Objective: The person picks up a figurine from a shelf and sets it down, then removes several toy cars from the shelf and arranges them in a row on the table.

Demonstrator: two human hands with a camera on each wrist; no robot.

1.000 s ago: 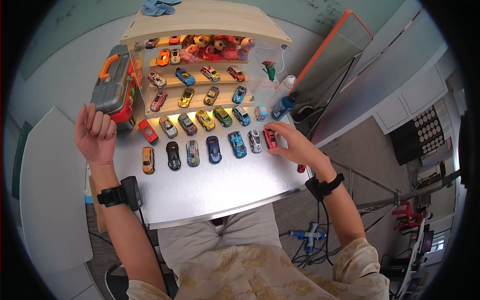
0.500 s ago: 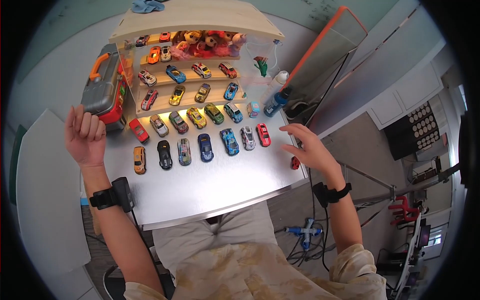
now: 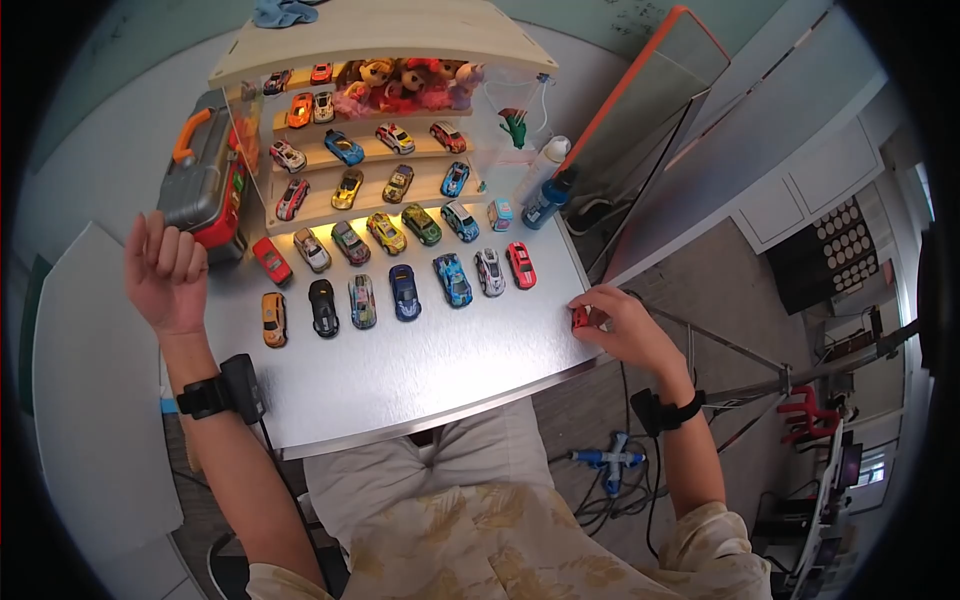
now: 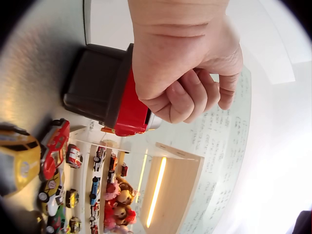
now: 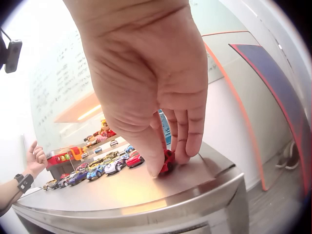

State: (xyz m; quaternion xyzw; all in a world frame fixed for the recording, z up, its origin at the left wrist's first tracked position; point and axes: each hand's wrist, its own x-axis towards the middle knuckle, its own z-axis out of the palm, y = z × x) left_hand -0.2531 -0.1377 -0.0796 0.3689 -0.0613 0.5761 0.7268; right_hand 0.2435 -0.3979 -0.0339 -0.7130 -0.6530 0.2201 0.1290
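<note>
At the table's right edge, my right hand (image 3: 634,330) pinches a small red toy car (image 5: 167,163) between thumb and fingers. In the right wrist view the car sits low between the fingertips, close on the metal tabletop, and is partly hidden by them. My left hand (image 3: 168,275) is raised at the left with loosely curled fingers and holds nothing. A front row of toy cars runs from a yellow car (image 3: 274,320) past a black car (image 3: 324,308) to a larger red car (image 3: 521,266). Behind it stands a second row, including a green car (image 3: 421,225).
A lit wooden display shelf (image 3: 330,213) with more toy cars and dolls (image 3: 405,85) stands at the back. Left of it is a grey toolbox (image 3: 200,175). A blue bottle (image 3: 548,200), a white bottle (image 3: 545,165) and an orange-framed mirror (image 3: 650,120) stand right.
My right hand has left the larger red car at the end of the front row, moved toward the table's right edge and taken hold of the small red car there. My left hand stays raised.
</note>
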